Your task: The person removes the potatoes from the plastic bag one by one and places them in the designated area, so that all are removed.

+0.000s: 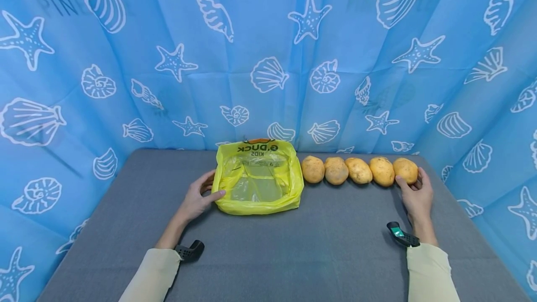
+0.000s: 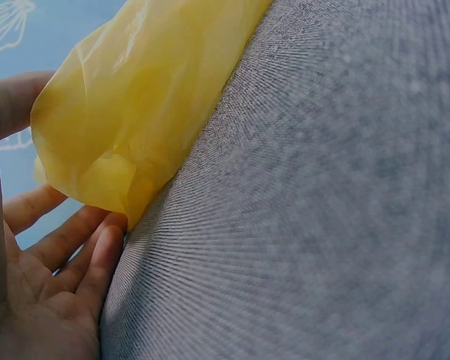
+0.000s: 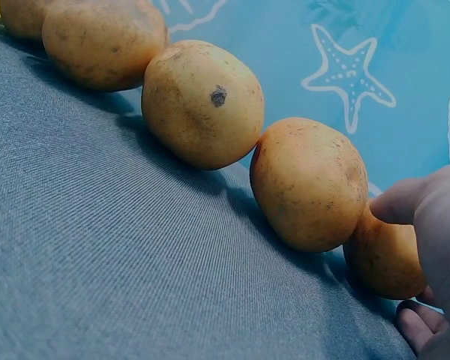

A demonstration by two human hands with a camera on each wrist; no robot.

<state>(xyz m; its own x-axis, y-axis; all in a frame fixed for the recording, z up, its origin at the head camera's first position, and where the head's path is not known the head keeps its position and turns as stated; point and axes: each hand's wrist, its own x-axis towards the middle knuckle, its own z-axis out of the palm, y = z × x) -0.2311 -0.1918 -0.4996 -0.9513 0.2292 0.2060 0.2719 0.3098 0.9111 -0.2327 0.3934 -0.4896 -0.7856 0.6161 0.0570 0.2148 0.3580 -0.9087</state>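
A yellow plastic bag point(image 1: 260, 206) stands on the grey table with its mouth spread wide and its rim folded. My left hand point(image 1: 202, 197) rests against its left side, thumb at the near corner; in the left wrist view the fingers point(image 2: 94, 247) lie loosely extended along the yellow plastic. To the right of the bag, several potatoes run in a row, one beside another. At the row's right end, my right hand point(image 1: 417, 195) holds the last potato point(image 1: 405, 169) between thumb and fingers. In the right wrist view that potato point(image 3: 382, 255) is partly hidden by the hand.
The grey cloth-covered table point(image 1: 293, 250) reaches toward me. Behind it and at both sides hangs a blue curtain point(image 1: 235, 59) with white shells and starfish. The leftmost potato point(image 1: 313, 169) is close to the bag's right side. Each wrist wears a black device point(image 1: 190, 250).
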